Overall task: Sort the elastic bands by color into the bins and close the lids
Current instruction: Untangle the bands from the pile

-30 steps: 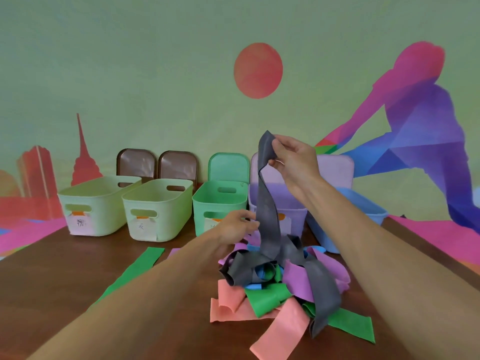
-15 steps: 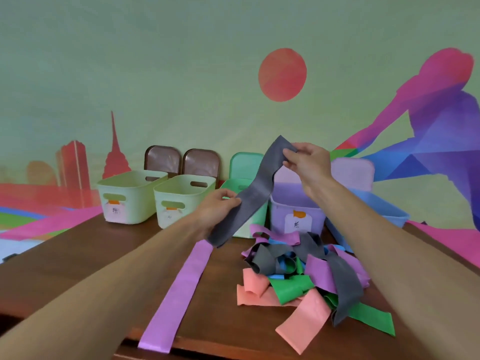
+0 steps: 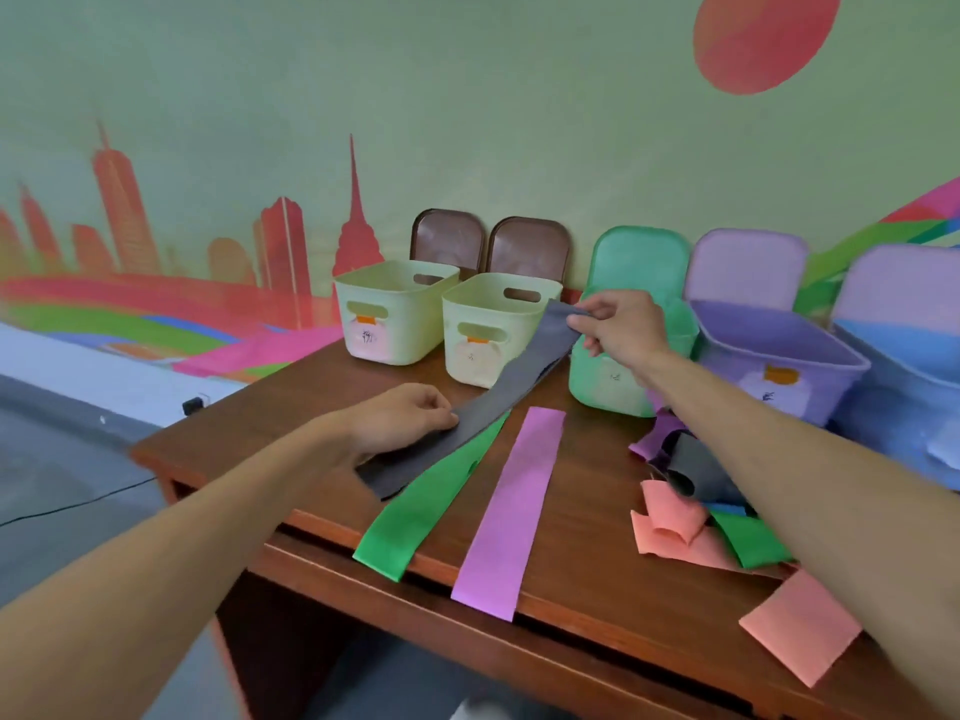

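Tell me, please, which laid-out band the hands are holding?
The grey band: left hand holds its near part, right hand pinches its far end. The green band and purple band lie unheld.

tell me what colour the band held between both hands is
Dark grey. The head view shows the band held by the left hand and right hand.
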A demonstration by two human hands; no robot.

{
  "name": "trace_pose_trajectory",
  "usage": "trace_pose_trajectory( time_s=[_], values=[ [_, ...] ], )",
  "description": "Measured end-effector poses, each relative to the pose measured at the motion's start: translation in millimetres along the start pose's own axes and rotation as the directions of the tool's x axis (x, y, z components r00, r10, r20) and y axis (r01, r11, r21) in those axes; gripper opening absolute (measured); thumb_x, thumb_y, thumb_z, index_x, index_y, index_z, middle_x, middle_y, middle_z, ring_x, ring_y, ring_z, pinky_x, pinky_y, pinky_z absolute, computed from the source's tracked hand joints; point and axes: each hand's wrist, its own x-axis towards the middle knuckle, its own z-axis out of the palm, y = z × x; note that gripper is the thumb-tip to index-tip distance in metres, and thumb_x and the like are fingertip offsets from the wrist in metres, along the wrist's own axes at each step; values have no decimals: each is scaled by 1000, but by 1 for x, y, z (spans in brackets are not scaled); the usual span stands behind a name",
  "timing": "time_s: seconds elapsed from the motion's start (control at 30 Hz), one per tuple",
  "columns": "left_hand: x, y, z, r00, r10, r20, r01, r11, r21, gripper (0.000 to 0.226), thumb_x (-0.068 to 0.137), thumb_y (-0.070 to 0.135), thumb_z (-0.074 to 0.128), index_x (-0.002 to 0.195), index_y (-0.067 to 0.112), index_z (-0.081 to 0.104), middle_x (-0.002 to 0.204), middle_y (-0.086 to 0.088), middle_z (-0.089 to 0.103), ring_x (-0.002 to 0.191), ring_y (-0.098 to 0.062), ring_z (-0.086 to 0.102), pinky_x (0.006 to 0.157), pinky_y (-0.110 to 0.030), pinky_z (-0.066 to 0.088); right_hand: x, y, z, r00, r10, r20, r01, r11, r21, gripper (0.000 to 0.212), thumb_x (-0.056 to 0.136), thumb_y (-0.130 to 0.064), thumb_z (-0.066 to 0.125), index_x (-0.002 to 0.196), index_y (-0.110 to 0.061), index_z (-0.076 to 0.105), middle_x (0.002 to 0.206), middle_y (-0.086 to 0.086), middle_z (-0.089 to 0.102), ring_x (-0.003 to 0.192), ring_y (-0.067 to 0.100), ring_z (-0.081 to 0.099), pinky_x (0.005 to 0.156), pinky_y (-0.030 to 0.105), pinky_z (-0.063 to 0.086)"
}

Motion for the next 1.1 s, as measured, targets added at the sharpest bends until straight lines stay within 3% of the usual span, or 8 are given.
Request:
trace_pose_trajectory(
  time_s=[0.17, 0.33, 0.43, 0.6, 0.7, 0.87, 1.0, 1.1],
  values=[
    [6, -44, -13, 997, -23, -70, 22, 1000, -10, 12, 92, 21, 59, 80, 19, 55, 69, 4, 56, 59, -6, 48, 57, -21, 38, 6, 10, 63, 982, 118, 145, -130, 988, 78, 13, 86, -3, 67, 99, -3, 64, 73, 6, 65, 58, 16, 65, 76, 37, 60],
    [-5, -80, -29, 984, -165, 61, 176, 929, -324, 8, 92, 16, 59, 90, 12, 53, 77, -6, 62, 63, -13, 60, 58, -25, 49, 13, 8, 117, 955, 138, 263, -148, 989, 19, 13, 88, -4, 63, 101, -5, 63, 78, 5, 63, 60, 16, 65, 77, 34, 59],
    [-5, -95, -34, 977, -207, 53, 213, 920, -328, 9, 91, 15, 61, 91, 12, 53, 81, -7, 64, 70, -16, 62, 63, -30, 49, 17, 16, 144, 959, 82, 271, -43, 988, -149, 21, 86, -7, 67, 107, -8, 66, 77, 5, 66, 59, 14, 62, 65, 28, 57],
    [-1, -108, -33, 978, -200, 51, 206, 927, -313, 13, 88, 17, 65, 91, 11, 54, 87, -8, 67, 73, -15, 65, 60, -27, 52, 20, 35, 175, 957, -9, 291, 140, 891, -431, 8, 82, -21, 72, 88, -16, 76, 98, 6, 71, 93, 24, 64, 84, 34, 53],
    [3, -106, -36, 979, -197, 55, 204, 959, -195, 17, 86, 21, 68, 93, 11, 55, 86, -5, 67, 71, -12, 65, 51, -22, 50, 23, 45, 185, 950, 30, 310, 129, 868, -479, 5, 81, -24, 72, 83, -21, 74, 95, 6, 71, 94, 27, 65, 85, 39, 54],
    [10, -91, -42, 978, -201, 59, 172, 932, 320, 34, 84, 35, 70, 103, 13, 53, 71, -4, 63, 42, -11, 58, 36, -21, 41, 19, 46, 196, 948, 2, 319, 189, 800, -569, 13, 84, -19, 63, 91, -20, 74, 98, 6, 70, 93, 29, 63, 76, 35, 53],
    [9, -93, -43, 984, -176, 16, 154, 897, 414, 38, 80, 44, 71, 99, 18, 50, 72, -1, 67, 43, -11, 62, 48, -27, 44, 12, 45, 197, 945, -56, 322, 265, 709, -653, 16, 88, -20, 58, 96, -14, 71, 96, 11, 67, 90, 31, 62, 69, 33, 49],
    [10, -95, -41, 997, -41, -72, 70, 875, 479, 45, 74, 43, 76, 103, 19, 53, 95, 5, 60, 77, -16, 62, 71, -35, 51, 7, 37, 191, 929, -84, 360, 337, 591, -733, 22, 90, -22, 54, 106, -8, 62, 108, 13, 62, 97, 33, 59, 69, 34, 44]
  ],
)
